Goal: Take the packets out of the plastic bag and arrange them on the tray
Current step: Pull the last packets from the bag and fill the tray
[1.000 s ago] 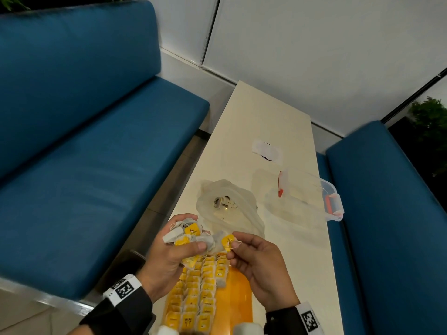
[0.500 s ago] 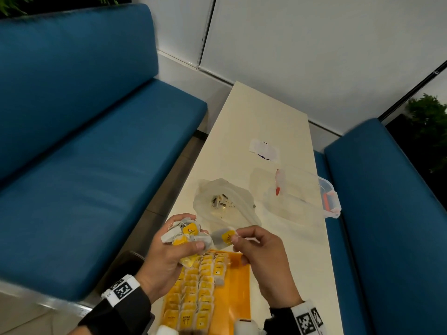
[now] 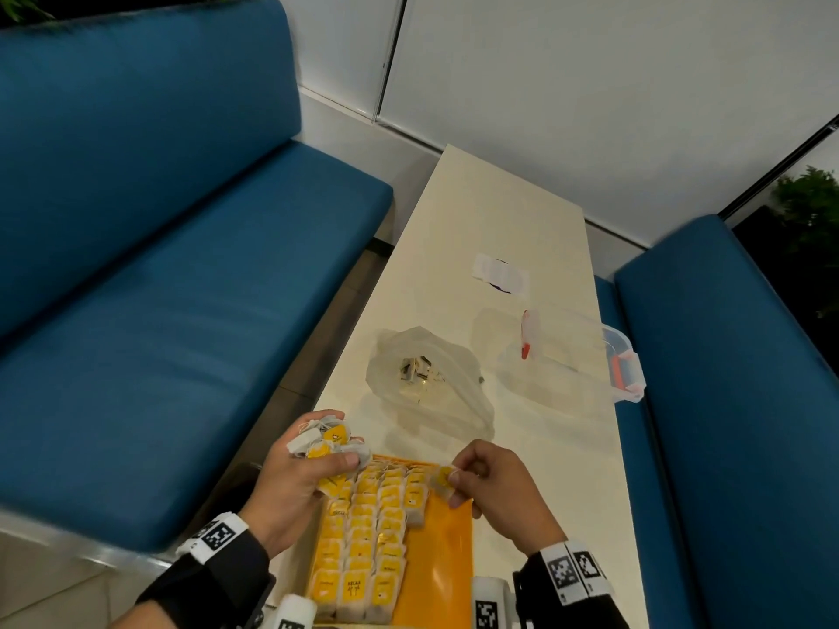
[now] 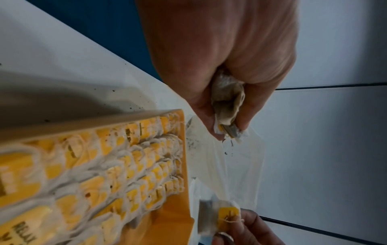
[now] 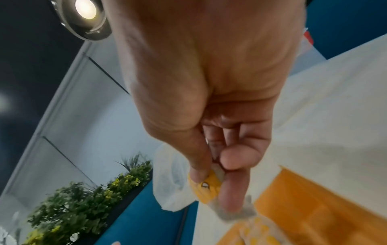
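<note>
Hands work over an orange tray (image 3: 447, 551) at the near end of a long cream table (image 3: 495, 220). Half a second ago the right hand (image 3: 497, 490) held one yellow-labelled packet (image 3: 442, 481) higher up, close beside the left hand; now it has carried that packet down and away to about 3 o'clock of the left hand, just above the far edge of the tray. Thumb and fingertips pinch the packet by its top, the other fingers curled in. The left hand (image 3: 295, 481) has barely shifted — its fingers are closed round a bunch of packets (image 3: 324, 440), held over the tray's far left corner at about 10 o'clock of the tray.

Rows of packets (image 3: 363, 537) already fill the left part of the tray; the right strip is bare orange. The move suggests this packet is about to start or extend the next row there.

At 12 o'clock beyond the tray lies the plastic bag (image 3: 429, 379), slumped open, with a few items showing inside — so more fetching probably remains.
</note>
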`<state>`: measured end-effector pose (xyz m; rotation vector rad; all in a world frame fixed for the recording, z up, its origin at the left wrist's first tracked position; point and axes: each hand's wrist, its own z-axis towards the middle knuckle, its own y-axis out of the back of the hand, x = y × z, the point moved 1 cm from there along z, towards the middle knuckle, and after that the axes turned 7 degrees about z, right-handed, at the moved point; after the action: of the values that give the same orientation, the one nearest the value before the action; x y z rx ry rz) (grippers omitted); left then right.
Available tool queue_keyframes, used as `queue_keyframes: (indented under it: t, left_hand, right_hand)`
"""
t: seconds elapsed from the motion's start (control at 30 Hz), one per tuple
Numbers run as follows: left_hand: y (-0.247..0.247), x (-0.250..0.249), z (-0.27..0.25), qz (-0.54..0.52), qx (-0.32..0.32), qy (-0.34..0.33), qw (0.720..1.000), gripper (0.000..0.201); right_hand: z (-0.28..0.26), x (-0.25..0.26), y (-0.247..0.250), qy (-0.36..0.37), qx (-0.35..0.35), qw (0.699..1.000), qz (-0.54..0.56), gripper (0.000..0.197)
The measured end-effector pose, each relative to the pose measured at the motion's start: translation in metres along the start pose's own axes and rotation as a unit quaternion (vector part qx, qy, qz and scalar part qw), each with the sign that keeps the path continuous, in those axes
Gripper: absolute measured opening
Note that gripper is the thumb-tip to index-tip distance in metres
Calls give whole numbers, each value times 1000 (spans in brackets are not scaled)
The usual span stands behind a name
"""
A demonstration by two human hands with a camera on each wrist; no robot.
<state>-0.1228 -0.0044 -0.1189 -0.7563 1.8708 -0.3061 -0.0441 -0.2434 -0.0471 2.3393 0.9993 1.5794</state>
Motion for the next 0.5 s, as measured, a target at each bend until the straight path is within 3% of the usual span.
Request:
queue_keyframes:
  t: [0.17,0.37,0.5]
  left_hand:
    - [1,5,1,0,1,13,1000,63]
    - [4,15,6,2,3,28,1000,78]
    - [6,21,8,6,4,25,1000,73]
  right_hand:
    - [9,-30,-24,-57,61,994,-73,14]
    - [21,-41,-48,-124,71,975,-167,21]
    - [27,-39,-59,-120,74,967,-212,24]
